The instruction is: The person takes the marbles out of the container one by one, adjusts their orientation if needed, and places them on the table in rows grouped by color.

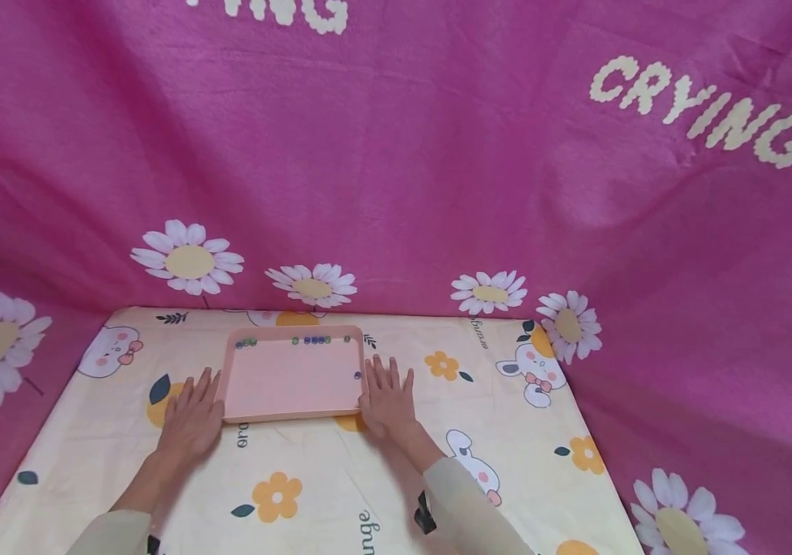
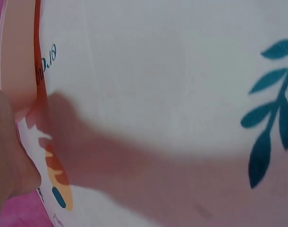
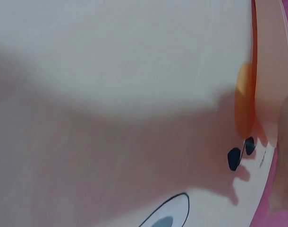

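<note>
A shallow pink rectangular tray [image 1: 292,385] is toward the far side of the cloth. Several small glassy balls, like marbles [image 1: 316,340], line its far wall in loose groups, blue and green. One dark blue marble [image 1: 357,375] is apart from them by the right wall. My left hand [image 1: 192,412] lies along the tray's left side, fingers straight, the thumb side against the wall. On the opposite side my right hand [image 1: 390,397] touches the right wall near the front corner, its fingers spread. Both wrist views show only part of each hand beside the tray's pink outer wall [image 2: 19,56].
A cream cloth [image 1: 327,493] printed with flowers, rabbits and leaves covers the table. Magenta curtains [image 1: 396,169] with daisies and white lettering hang behind and at both sides. The arms' shadows fall across the cloth in the wrist views.
</note>
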### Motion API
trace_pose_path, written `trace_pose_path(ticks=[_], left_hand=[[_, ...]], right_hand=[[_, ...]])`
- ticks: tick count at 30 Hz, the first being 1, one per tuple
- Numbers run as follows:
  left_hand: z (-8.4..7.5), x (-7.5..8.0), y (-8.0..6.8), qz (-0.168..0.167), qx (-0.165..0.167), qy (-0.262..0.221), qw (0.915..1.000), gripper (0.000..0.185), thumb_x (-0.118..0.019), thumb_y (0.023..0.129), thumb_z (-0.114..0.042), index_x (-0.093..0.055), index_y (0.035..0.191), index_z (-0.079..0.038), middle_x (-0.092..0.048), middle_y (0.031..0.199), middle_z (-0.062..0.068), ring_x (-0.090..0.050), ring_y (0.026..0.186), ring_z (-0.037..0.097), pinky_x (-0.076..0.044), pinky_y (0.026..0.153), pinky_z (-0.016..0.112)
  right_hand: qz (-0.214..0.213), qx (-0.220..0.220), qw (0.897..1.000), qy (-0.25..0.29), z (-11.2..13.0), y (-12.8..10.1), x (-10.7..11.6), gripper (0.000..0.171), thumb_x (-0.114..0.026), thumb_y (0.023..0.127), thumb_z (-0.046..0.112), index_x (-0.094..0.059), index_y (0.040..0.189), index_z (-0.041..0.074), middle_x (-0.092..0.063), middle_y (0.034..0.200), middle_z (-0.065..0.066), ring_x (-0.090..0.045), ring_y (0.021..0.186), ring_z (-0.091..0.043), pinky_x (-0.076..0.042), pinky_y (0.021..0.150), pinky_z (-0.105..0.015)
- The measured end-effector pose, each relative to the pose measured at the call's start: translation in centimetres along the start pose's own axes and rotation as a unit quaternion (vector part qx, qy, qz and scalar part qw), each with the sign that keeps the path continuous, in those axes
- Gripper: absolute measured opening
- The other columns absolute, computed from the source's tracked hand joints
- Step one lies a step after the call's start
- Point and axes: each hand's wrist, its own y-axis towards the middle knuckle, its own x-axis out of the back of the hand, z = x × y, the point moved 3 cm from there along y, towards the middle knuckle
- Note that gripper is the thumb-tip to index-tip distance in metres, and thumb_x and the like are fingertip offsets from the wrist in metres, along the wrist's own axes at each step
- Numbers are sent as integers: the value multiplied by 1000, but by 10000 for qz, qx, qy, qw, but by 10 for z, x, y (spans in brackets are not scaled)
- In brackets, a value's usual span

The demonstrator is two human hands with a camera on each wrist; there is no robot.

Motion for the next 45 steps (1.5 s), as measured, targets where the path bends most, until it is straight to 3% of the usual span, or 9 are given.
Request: trace_pose_path(ticks=[17,29,37,45], left_hand=[[-23,-4,4,-25,-234,-57,9997,58,-23,106,-26,-22,155,5,-11,161,28,-4,145,52,3,114,67],[-33,-8,3,47,-326,-67,9994,59,-28,106,-27,-22,155,5,-10,161,28,-4,145,51,3,114,67],[-39,-11,4,90,-347,-213,9991,59,-26,106,-27,-21,155,5,-9,161,28,-3,146,51,4,114,66],[-47,-16,9,70,-416,-242,9988,58,-28,105,-24,-22,155,6,-10,162,27,-4,146,51,3,113,68]], right_hand=[[-99,-133,9998,59,-24,-14,2,63,-27,105,40,-18,161,12,-11,167,-7,-4,151,-36,-5,117,-64],[-77,-184,9996,194,-34,-22,2,63,-29,105,39,-17,161,13,-10,167,-7,-2,151,-36,0,116,-64],[-209,-114,9996,-179,-42,-22,2,62,-25,105,39,-19,161,13,-13,166,-7,-8,150,-38,-9,115,-66],[-210,-170,9994,-218,-53,-24,5,61,-25,104,37,-20,161,13,-15,166,-7,-10,150,-38,-11,115,-66]])
